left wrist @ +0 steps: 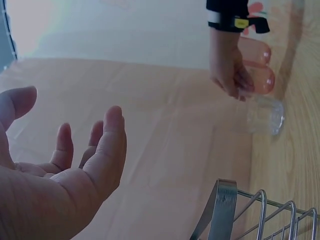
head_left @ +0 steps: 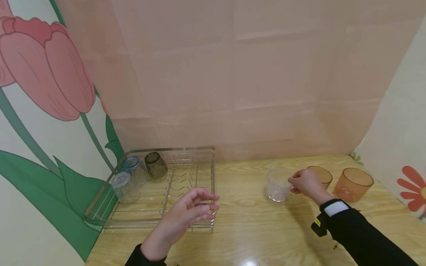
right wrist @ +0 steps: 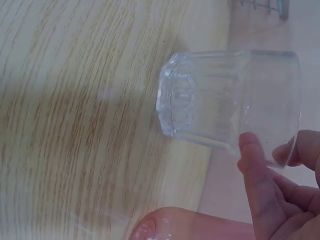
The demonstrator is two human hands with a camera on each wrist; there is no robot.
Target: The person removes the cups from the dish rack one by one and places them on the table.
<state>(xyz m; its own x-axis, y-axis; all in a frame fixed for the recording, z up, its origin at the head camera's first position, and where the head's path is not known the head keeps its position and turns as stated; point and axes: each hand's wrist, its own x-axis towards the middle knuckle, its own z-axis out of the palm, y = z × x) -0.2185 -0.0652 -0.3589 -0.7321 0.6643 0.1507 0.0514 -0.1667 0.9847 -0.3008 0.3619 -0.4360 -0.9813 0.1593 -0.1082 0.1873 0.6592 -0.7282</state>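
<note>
My right hand (head_left: 305, 182) pinches the rim of a clear glass (head_left: 278, 185) between thumb and fingers. That glass is upright, its faceted base (right wrist: 176, 97) close over the wooden table. In the right wrist view, fingers (right wrist: 260, 185) lie along the outer wall while the thumb is at the rim. Loosely curved and holding nothing, my left hand (head_left: 186, 212) hovers by the front right corner of a metal dish rack (head_left: 214, 184). The left wrist view shows its fingers (left wrist: 107, 155) spread apart in the air.
Two orange glasses, one (head_left: 353, 184) at the far right and another (head_left: 322, 175) partly behind my right hand, stand upright. On the rack's left side sit a dark grey glass (head_left: 156, 167), a bluish glass (head_left: 134, 167) and a clear glass (head_left: 124, 188). A pinkish sheet (head_left: 233, 81) hangs behind the table.
</note>
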